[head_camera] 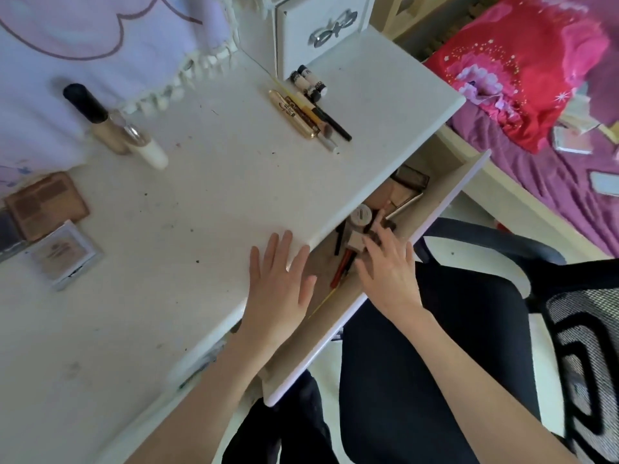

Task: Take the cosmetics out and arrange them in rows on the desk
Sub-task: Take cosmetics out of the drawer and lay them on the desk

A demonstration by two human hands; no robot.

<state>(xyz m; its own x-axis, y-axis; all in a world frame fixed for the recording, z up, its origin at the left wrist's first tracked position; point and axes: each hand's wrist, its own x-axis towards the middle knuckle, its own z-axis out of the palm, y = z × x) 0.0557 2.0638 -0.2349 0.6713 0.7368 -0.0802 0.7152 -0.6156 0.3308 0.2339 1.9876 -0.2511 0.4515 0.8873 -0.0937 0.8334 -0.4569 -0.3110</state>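
The right hand (388, 262) reached into the open drawer (432, 209), fingers spread over a jumble of cosmetics (360, 226), gripping nothing. The left hand (279, 279) lay flat on the desk (201, 202) edge beside the drawer; next, seemingly, a pick.

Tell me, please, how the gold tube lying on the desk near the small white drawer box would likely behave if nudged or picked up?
The gold tube looks round and tapered, lying on its side, so a nudge would probably roll it, likely in a curve. Its glossy surface may be slippery. The pencils beside it might stop it.
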